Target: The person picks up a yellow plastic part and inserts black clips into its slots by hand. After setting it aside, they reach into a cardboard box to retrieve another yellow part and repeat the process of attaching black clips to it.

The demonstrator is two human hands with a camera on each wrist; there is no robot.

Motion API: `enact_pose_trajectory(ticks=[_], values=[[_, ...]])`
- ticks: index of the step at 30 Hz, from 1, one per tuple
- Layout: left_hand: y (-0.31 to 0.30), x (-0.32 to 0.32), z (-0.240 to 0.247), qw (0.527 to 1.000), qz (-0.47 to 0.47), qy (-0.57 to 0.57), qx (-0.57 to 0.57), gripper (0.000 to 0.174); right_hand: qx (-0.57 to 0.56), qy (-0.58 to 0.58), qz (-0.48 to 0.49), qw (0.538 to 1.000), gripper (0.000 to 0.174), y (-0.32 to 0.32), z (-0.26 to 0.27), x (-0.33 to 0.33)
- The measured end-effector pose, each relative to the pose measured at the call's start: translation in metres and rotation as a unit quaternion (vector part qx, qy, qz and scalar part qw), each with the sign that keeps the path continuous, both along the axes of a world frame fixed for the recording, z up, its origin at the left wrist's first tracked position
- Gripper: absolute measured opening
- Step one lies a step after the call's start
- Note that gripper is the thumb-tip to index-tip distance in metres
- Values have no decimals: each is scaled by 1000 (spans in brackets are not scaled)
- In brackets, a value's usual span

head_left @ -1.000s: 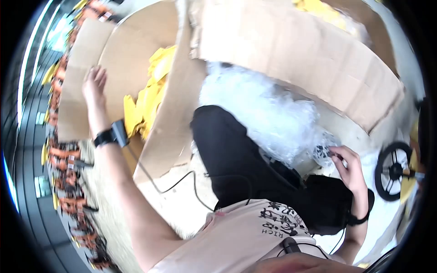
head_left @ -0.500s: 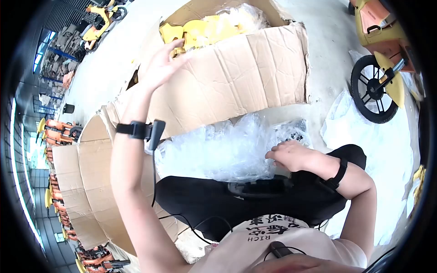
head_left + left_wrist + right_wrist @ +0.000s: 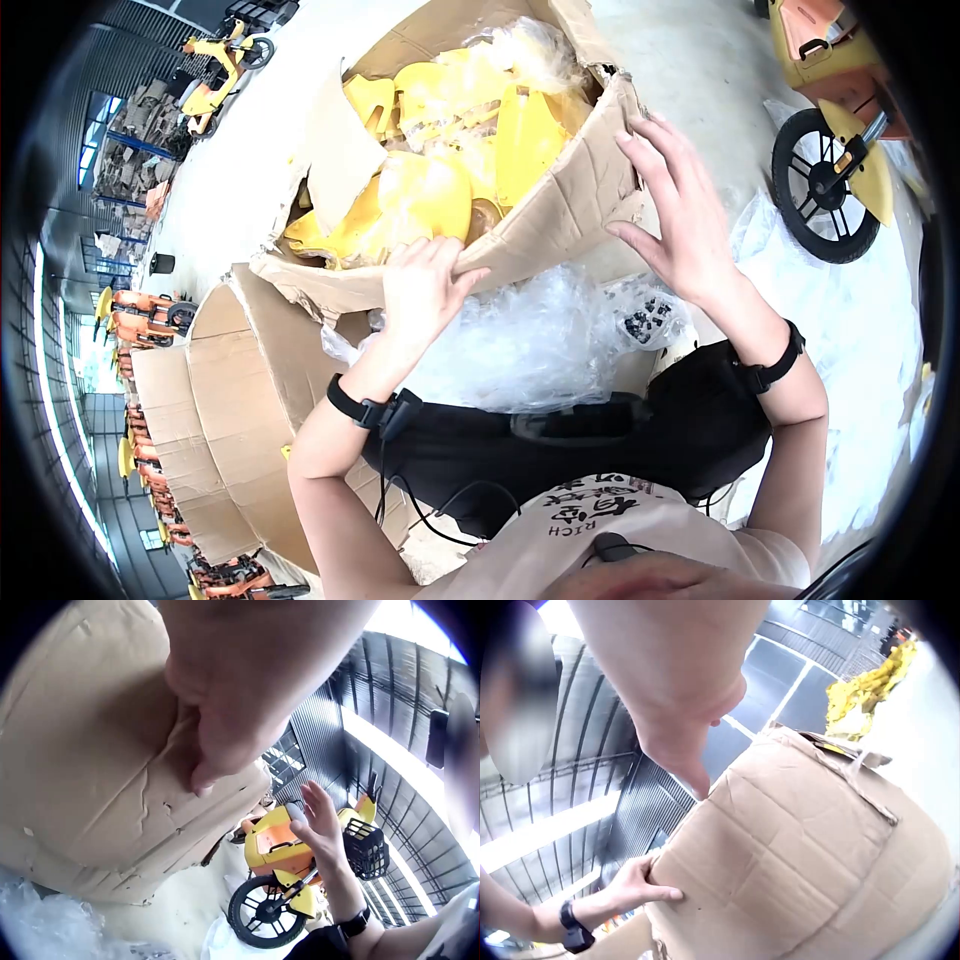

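A large cardboard box, full of yellow plastic panels, leans toward me in the head view. My left hand grips its near rim, fingers over the edge and thumb along the outer face; the right wrist view shows the same hold. Beside the box's right corner, my right hand is raised with its fingers spread and nothing in it. Between the box and my lap lies crumpled clear plastic wrap, with a clear bag of small black parts at its right end.
A second open cardboard box stands at my left. To the right is a yellow and orange scooter with a black front wheel, near white plastic sheeting on the floor. A cable hangs from my left wrist.
My left hand has come from above the box down onto its near rim, and the box now tips toward me. My right hand has moved from the plastic wrap up to the box's right corner.
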State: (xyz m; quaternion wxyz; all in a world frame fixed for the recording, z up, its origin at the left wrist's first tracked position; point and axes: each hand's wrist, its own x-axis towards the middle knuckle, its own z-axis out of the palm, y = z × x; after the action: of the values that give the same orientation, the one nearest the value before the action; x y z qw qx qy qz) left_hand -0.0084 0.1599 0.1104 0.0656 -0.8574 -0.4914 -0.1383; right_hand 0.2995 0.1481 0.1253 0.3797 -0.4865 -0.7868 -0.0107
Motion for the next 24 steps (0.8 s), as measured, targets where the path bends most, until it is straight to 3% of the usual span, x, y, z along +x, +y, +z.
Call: enact_pose_trajectory(ticks=[2,4,7,8,10,12,14,16,18,20,23,24], values=[[-9,0,-4,999,-33,-19,17,36,13,-29,-11,999,72,14,6,-6],[-19,2,0,1000,-27,-9,-5,34,35,-144,122,981,66,25,6,-14],[-23,2,8,998,-47,-15,-36,34,-49,-72,166,982,58,20,-12,-29],[-22,4,21,994,-56,22,-92,37,-52,-70,167,982,58,16,-14,-30],[-5,4,38,985,-61,57,-154,44,-90,-76,170,979,43,11,-16,-27],[51,5,47,909,81,10,-408,67,-74,-58,159,983,41,10,-23,-29],[113,21,51,799,140,-74,-581,84,-57,-41,142,987,40,10,-27,-29],[170,33,12,843,185,-18,-505,88,-44,-27,145,988,39,10,-28,-28],[200,46,-16,817,198,65,-537,95,-43,-19,139,989,40,9,-30,-26],[204,56,-17,751,169,134,-624,97,-39,-12,133,990,40,12,-33,-21],[184,71,-24,784,156,152,-582,91,-20,-6,145,989,39,13,-38,-19],[180,75,-28,815,56,224,-532,91,-18,3,135,991,39,13,-39,-19]])
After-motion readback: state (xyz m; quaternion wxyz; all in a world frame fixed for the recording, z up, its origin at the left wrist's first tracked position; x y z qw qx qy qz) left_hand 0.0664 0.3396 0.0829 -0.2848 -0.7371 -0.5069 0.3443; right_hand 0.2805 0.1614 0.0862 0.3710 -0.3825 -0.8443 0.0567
